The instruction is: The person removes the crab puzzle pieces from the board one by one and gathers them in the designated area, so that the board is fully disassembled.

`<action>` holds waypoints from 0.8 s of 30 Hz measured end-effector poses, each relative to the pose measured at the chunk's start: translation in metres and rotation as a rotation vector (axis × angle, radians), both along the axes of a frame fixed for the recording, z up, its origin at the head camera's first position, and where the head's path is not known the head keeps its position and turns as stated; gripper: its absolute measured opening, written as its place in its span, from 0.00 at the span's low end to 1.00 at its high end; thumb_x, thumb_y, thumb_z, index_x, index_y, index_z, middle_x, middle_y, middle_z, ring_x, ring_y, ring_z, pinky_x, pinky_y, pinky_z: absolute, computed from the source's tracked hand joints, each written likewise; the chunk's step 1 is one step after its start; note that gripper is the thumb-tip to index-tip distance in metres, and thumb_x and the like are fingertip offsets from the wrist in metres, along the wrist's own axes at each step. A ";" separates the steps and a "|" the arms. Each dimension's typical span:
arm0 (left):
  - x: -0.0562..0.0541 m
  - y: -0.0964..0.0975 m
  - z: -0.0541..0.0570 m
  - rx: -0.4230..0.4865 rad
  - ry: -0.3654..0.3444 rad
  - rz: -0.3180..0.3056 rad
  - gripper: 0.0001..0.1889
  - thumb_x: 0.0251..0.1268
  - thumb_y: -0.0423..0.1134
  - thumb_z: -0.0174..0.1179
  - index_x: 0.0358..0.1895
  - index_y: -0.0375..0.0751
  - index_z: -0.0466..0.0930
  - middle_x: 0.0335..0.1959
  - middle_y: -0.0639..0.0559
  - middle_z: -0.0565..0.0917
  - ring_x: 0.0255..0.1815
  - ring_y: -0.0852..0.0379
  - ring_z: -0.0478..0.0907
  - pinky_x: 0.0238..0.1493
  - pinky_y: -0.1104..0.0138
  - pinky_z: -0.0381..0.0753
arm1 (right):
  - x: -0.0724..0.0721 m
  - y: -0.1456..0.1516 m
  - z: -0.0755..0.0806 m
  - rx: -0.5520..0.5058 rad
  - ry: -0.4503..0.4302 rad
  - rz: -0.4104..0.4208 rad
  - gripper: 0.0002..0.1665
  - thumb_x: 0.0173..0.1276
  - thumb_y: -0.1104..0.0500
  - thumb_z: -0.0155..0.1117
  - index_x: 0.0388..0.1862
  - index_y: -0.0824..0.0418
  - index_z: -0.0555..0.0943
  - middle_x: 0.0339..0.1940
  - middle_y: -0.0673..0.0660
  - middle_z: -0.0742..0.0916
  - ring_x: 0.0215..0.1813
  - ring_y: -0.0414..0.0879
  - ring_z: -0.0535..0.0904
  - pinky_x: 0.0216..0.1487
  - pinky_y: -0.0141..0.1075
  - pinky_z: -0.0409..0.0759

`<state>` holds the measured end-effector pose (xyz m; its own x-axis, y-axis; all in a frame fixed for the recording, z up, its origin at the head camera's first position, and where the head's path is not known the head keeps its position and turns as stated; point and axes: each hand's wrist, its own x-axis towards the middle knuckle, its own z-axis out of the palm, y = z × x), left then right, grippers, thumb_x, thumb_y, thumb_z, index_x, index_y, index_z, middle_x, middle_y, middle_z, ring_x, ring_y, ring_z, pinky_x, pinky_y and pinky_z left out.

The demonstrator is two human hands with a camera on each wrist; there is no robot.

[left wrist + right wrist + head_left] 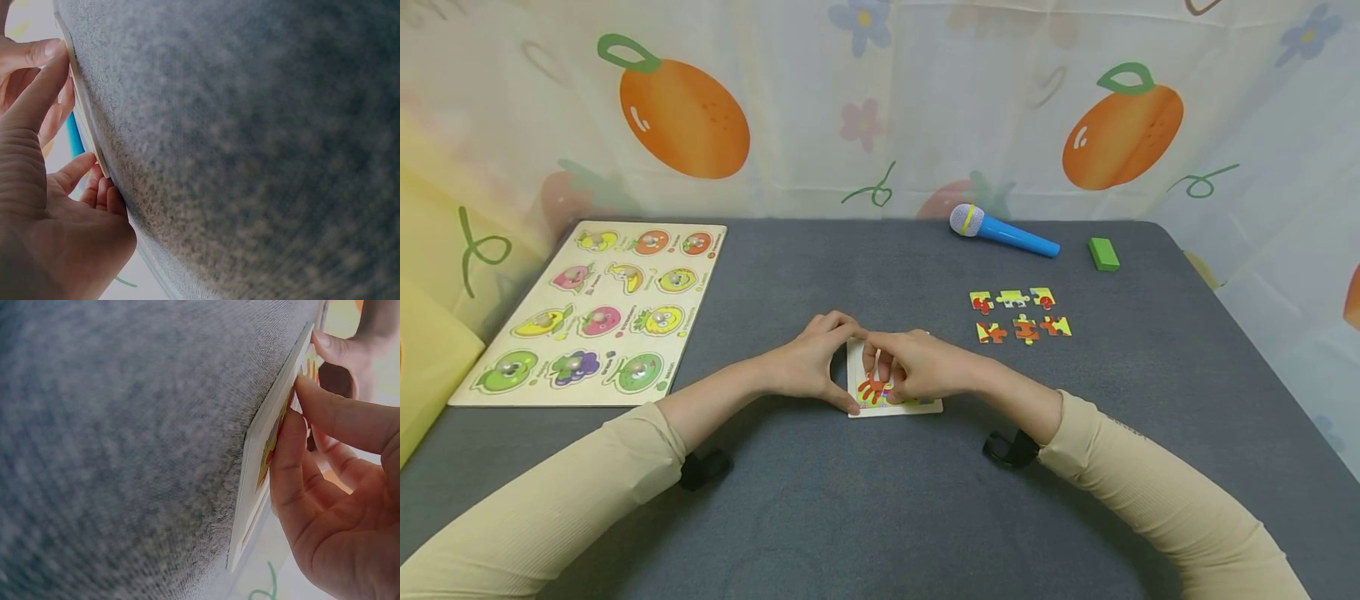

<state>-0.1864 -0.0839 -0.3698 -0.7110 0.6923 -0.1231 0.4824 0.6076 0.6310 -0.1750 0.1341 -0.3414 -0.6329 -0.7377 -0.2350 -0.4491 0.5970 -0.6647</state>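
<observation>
A small white-framed jigsaw board (pixel 854 372) with a red and yellow picture lies flat on the table between both hands. My left hand (pixel 808 360) holds the board's left side, thumb at the near corner and fingers at the far one. My right hand (pixel 928 365) is over the board, its thumb and fingers bent down onto the jigsaw piece (pixel 270 450) in the frame. The fingers hide much of the picture, and this piece's outline is not clear. Right of the hands lie several loose jigsaw pieces (pixel 1026 330) in two rows.
A fruit peg puzzle board (pixel 591 287) lies on the left of the grey table (pixel 850 517). At the back right are a blue toy microphone (pixel 1011 236) and a green block (pixel 1103 254). A fruit-print curtain (pixel 925 92) hangs behind the table.
</observation>
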 end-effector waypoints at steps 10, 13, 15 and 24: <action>-0.001 0.000 -0.001 -0.001 -0.007 -0.005 0.49 0.40 0.51 0.80 0.69 0.42 0.67 0.66 0.44 0.65 0.67 0.44 0.59 0.67 0.47 0.65 | 0.001 0.002 -0.001 -0.040 -0.032 -0.011 0.14 0.65 0.64 0.66 0.48 0.56 0.75 0.38 0.54 0.85 0.31 0.40 0.80 0.30 0.30 0.77; -0.002 0.000 -0.001 -0.005 -0.012 -0.003 0.49 0.40 0.51 0.80 0.69 0.42 0.67 0.67 0.44 0.65 0.68 0.44 0.58 0.67 0.46 0.65 | 0.001 0.002 0.000 -0.060 -0.050 -0.013 0.12 0.67 0.64 0.63 0.48 0.57 0.75 0.39 0.55 0.85 0.33 0.40 0.82 0.31 0.30 0.78; -0.001 0.000 0.000 -0.006 -0.010 -0.003 0.49 0.40 0.51 0.80 0.69 0.42 0.67 0.67 0.44 0.65 0.67 0.44 0.59 0.67 0.46 0.65 | 0.002 0.002 0.000 -0.072 -0.057 -0.015 0.11 0.68 0.64 0.63 0.47 0.58 0.75 0.39 0.55 0.85 0.33 0.40 0.82 0.32 0.30 0.78; 0.000 0.000 0.001 -0.001 0.007 -0.002 0.49 0.39 0.51 0.81 0.68 0.40 0.68 0.66 0.42 0.66 0.66 0.43 0.60 0.66 0.46 0.66 | 0.001 0.002 0.001 -0.081 -0.051 -0.017 0.09 0.69 0.64 0.62 0.47 0.58 0.76 0.37 0.54 0.85 0.31 0.41 0.82 0.32 0.30 0.78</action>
<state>-0.1868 -0.0836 -0.3684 -0.7106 0.6935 -0.1189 0.4878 0.6074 0.6270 -0.1744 0.1366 -0.3404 -0.6346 -0.7445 -0.2073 -0.4038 0.5481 -0.7325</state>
